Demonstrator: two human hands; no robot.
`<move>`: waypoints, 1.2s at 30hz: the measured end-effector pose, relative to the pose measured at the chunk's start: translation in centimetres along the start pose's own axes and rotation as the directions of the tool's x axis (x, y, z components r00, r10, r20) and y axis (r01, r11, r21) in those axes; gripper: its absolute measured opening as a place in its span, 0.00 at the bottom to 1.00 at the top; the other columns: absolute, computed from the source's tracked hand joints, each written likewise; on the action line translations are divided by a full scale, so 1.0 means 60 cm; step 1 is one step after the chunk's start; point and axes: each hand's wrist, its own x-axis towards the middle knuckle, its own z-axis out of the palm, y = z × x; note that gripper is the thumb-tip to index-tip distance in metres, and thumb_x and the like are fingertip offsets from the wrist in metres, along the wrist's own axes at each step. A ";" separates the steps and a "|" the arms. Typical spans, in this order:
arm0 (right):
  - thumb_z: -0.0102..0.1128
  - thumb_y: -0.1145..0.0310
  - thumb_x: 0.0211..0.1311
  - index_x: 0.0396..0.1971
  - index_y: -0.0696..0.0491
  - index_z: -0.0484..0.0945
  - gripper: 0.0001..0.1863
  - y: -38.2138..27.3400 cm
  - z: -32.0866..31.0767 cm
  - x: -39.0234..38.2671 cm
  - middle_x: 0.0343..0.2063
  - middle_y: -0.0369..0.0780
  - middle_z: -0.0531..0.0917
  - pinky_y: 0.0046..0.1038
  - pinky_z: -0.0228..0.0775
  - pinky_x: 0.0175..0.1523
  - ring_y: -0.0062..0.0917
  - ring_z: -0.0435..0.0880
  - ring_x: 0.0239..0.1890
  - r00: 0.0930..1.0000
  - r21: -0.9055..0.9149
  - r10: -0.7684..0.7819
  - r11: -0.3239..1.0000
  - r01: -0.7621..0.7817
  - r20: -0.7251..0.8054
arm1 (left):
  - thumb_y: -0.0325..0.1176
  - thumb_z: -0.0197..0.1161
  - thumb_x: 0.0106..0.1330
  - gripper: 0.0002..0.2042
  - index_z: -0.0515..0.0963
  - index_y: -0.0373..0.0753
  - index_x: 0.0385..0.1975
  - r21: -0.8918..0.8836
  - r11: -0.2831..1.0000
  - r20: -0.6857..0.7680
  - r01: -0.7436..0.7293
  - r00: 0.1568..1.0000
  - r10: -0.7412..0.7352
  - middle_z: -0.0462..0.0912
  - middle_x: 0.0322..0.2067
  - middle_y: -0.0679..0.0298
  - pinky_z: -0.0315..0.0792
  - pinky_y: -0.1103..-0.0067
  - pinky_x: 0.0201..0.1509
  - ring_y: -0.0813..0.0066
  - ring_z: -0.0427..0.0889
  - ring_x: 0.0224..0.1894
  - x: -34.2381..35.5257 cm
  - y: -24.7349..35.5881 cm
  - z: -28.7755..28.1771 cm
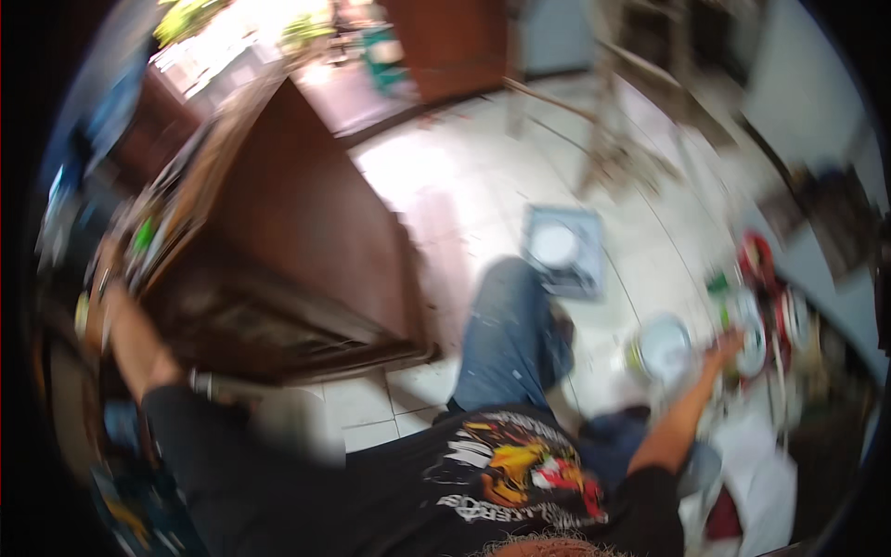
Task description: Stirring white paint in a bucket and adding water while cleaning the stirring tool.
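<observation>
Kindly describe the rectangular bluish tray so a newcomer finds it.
On the white tiled floor, look just beyond the blue denim knee. The rectangular bluish tray bears a round white object; straight sides distinguish it from the round pale container near the right hand.

On our left we see a large brown wooden cabinet (316, 213), its broad, smooth panel catching a dull sheen, its worn, darker face nearer us, and its outline slanting in the curved view. Along its left edge we make out a strip of clutter (176, 200), too blurred to sort apart beyond one bright green item (143, 237). On our right we see a round white-faced container (750, 332), and just left of it a wider pale tub (665, 347), its round top turned up toward us, both blurred
</observation>
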 end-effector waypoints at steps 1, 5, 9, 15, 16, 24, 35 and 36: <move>0.54 0.69 0.52 0.36 0.56 0.74 0.12 -0.045 0.060 0.013 0.36 0.42 0.75 0.33 0.66 0.44 0.31 0.73 0.39 0.986 0.081 0.148 0.987 -0.142 -0.080 | 0.32 0.51 0.56 0.05 0.73 0.40 0.28 -0.043 0.999 -0.099 -0.007 0.995 0.003 0.76 0.26 0.58 0.71 0.67 0.30 0.62 0.77 0.29 0.038 0.035 -0.032; 0.49 0.68 0.58 0.32 0.59 0.72 0.09 -0.285 0.049 0.026 0.23 0.39 0.74 0.25 0.68 0.30 0.24 0.73 0.23 0.989 0.259 -0.150 0.954 0.147 -0.010 | 0.34 0.50 0.58 0.07 0.73 0.39 0.30 -0.285 0.946 -0.465 -0.154 0.886 0.004 0.76 0.28 0.57 0.72 0.68 0.31 0.61 0.77 0.31 -0.160 0.091 -0.184; 0.39 0.58 0.64 0.20 0.59 0.72 0.22 -0.428 0.026 0.041 0.12 0.35 0.69 0.19 0.58 0.21 0.18 0.67 0.15 0.937 0.662 0.307 0.669 -0.339 0.169 | 0.36 0.49 0.60 0.10 0.73 0.37 0.31 -0.450 0.884 -0.568 -0.129 0.805 -0.172 0.77 0.29 0.55 0.72 0.68 0.32 0.60 0.78 0.32 -0.369 -0.021 -0.147; 0.39 0.57 0.64 0.19 0.60 0.73 0.24 -0.400 0.052 -0.027 0.10 0.35 0.68 0.19 0.57 0.22 0.18 0.67 0.15 0.920 0.564 0.258 0.730 -0.386 0.296 | 0.39 0.48 0.63 0.13 0.73 0.34 0.32 -0.645 0.764 -0.531 -0.022 0.731 -0.428 0.77 0.32 0.54 0.73 0.69 0.33 0.59 0.78 0.35 -0.342 -0.051 -0.215; 0.39 0.56 0.63 0.19 0.60 0.73 0.24 -0.408 0.049 -0.028 0.10 0.35 0.68 0.19 0.57 0.21 0.18 0.67 0.14 0.909 0.568 0.278 0.712 -0.412 0.311 | 0.40 0.48 0.64 0.14 0.72 0.34 0.33 -0.674 0.739 -0.519 -0.007 0.716 -0.466 0.78 0.32 0.53 0.74 0.69 0.33 0.59 0.78 0.35 -0.316 -0.044 -0.276; 0.42 0.53 0.63 0.18 0.60 0.74 0.26 -0.492 0.023 0.071 0.10 0.35 0.68 0.20 0.55 0.21 0.18 0.66 0.13 0.907 0.641 0.342 0.645 -0.416 0.244 | 0.45 0.51 0.65 0.20 0.74 0.28 0.31 -0.904 -0.115 -0.216 -0.412 0.672 -0.708 0.77 0.36 0.50 0.75 0.74 0.36 0.62 0.78 0.40 0.036 0.193 -0.840; 0.42 0.57 0.60 0.17 0.60 0.73 0.22 -0.470 0.044 0.005 0.09 0.36 0.68 0.19 0.56 0.21 0.17 0.66 0.13 0.828 0.489 0.365 0.677 -0.550 0.426 | 0.33 0.63 0.56 0.21 0.70 0.34 0.50 -0.385 -0.905 -0.507 -0.180 0.861 0.044 0.76 0.46 0.55 0.66 0.73 0.53 0.64 0.75 0.49 0.315 0.478 -1.194; 0.41 0.56 0.59 0.18 0.60 0.72 0.22 -0.474 0.040 0.024 0.10 0.36 0.69 0.19 0.57 0.22 0.18 0.66 0.14 0.831 0.469 0.367 0.696 -0.543 0.417 | 0.33 0.62 0.57 0.21 0.70 0.34 0.50 -0.333 -0.927 -0.476 -0.170 0.879 0.010 0.77 0.45 0.56 0.67 0.74 0.52 0.66 0.75 0.49 0.332 0.491 -1.213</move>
